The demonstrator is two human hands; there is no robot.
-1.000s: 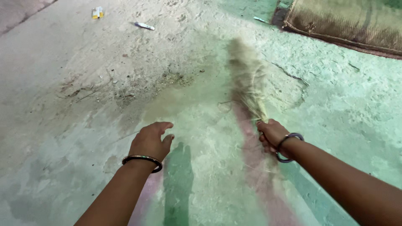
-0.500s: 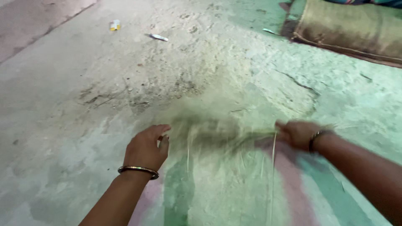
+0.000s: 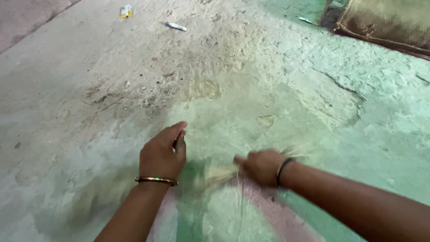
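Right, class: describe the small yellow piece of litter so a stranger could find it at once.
Start from the concrete floor and follow it to the far top-left, near the reddish strip. The yellow litter lies there, left of a thin white scrap. It is boxy and yellow and white; its neighbour is slim and pale.

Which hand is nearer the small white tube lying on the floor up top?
Left. The left hand lies almost straight below the white tube; the right hand, gripping the broom, is lower and further right.

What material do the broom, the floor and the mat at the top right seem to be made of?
Broom in the right hand: probably dry grass or straw, judging by thin pale strands; blurred. Floor: likely bare concrete, matte, rough, cracked and dusty. Mat: seemingly coarse woven fibre, brown, with a visible weave and a stitched edge.
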